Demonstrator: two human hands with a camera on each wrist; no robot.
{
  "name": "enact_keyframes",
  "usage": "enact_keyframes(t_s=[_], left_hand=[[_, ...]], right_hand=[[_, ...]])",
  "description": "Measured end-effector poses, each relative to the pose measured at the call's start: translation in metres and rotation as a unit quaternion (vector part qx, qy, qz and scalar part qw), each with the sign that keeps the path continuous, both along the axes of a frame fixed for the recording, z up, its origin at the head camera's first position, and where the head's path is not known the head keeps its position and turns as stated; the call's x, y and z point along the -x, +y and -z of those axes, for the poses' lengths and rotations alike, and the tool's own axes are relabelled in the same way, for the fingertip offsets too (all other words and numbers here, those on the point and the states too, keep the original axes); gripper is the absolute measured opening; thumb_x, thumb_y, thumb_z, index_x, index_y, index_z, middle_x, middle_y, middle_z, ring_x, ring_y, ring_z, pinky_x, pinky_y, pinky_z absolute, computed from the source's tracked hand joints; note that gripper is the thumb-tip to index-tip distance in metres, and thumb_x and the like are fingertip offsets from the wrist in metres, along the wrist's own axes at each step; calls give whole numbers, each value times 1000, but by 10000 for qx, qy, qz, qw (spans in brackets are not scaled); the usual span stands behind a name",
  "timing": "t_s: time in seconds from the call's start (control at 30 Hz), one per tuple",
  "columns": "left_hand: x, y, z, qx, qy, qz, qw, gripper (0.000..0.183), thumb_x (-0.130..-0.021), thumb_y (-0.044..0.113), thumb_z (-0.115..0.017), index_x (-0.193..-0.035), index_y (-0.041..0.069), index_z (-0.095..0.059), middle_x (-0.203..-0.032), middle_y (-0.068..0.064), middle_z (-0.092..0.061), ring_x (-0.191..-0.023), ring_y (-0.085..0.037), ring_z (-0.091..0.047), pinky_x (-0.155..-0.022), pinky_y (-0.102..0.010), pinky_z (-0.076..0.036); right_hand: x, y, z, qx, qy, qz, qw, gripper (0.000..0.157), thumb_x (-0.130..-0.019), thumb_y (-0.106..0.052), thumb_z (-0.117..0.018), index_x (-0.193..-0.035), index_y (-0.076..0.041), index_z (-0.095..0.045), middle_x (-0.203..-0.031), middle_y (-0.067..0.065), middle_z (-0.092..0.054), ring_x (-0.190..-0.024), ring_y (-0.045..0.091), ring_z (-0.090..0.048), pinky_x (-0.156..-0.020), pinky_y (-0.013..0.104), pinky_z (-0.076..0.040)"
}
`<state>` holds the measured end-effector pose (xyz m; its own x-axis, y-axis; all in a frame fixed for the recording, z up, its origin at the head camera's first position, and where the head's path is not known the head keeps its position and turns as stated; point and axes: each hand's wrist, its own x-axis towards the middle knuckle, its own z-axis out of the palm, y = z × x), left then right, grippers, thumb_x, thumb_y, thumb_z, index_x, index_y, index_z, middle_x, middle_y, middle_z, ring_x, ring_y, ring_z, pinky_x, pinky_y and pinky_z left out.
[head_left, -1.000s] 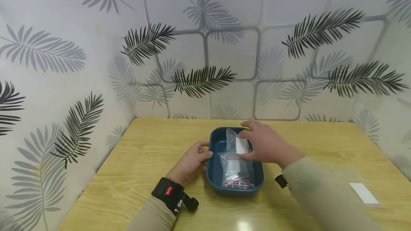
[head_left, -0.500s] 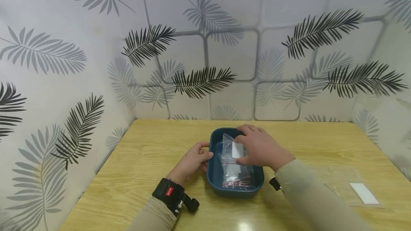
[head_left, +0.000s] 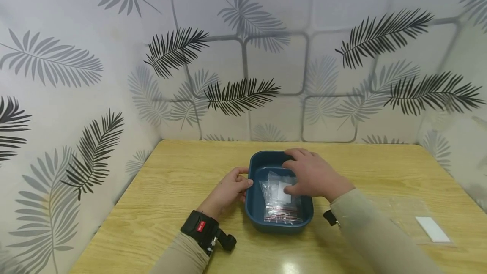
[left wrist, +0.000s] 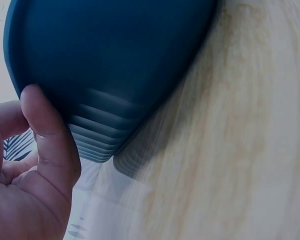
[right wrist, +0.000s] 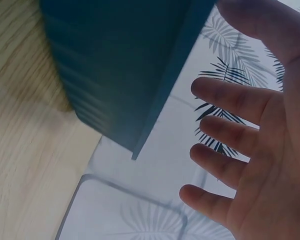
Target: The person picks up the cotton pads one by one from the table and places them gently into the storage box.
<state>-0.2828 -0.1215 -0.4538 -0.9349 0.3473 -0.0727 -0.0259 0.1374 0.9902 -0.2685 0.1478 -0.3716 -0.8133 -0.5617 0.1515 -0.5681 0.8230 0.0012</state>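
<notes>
A dark blue rectangular bin (head_left: 255, 206) stands on the wooden table. My left hand (head_left: 229, 190) grips its left rim, thumb (left wrist: 40, 112) on the near side and fingers partly hidden. Inside the bin lie several clear zip bags (head_left: 282, 212) with red seal lines, and a white card-like piece (head_left: 283, 193) shows in the top one. Over the bin's right side hovers my right hand (head_left: 313, 175), fingers spread and holding nothing. In the right wrist view those fingers (right wrist: 222, 167) are apart from the bin wall (right wrist: 110, 75).
To the right, partly behind the right sleeve, a clear bag (head_left: 407, 210) with a white rectangular piece (head_left: 433, 229) lies flat on the table (head_left: 171, 172). Behind the table rises a wall (head_left: 274, 113) with a leaf pattern.
The right hand has let go of a clear bag with a white piece, which has dropped onto the other bags in the bin. The left hand has stayed on the rim.
</notes>
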Motion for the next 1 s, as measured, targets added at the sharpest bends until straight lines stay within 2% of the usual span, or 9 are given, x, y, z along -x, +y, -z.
enact_keyframes(t_s=[0.43,0.7,1.0], left_hand=[[2,-2,2,0,27,54,10000,51,-102,16,-61,-148,5,-42,-95,-13,-62,-71,-18,-59,-61,-28,-53],[1,-1,4,-51,28,74,10000,51,-102,17,-61,-148,5,-42,-96,-15,-62,-73,-19,-60,-62,-28,-53],[2,-2,3,-18,55,54,10000,51,-102,17,-61,-148,4,-43,-96,-15,-61,-73,-18,-59,-63,-28,-53]], right_hand=[[1,33,1,318,-139,121,9993,61,-80,-49,-81,-126,-12,-69,-152,18,-43,-136,42,-43,-107,60,-37],[-14,72,0,700,-148,2,9974,60,-80,-45,-84,-126,-10,-68,-150,21,-45,-134,43,-45,-104,59,-41],[-28,109,0,758,-301,195,9965,59,-81,-46,-83,-127,-11,-68,-148,22,-46,-130,46,-47,-99,61,-43]])
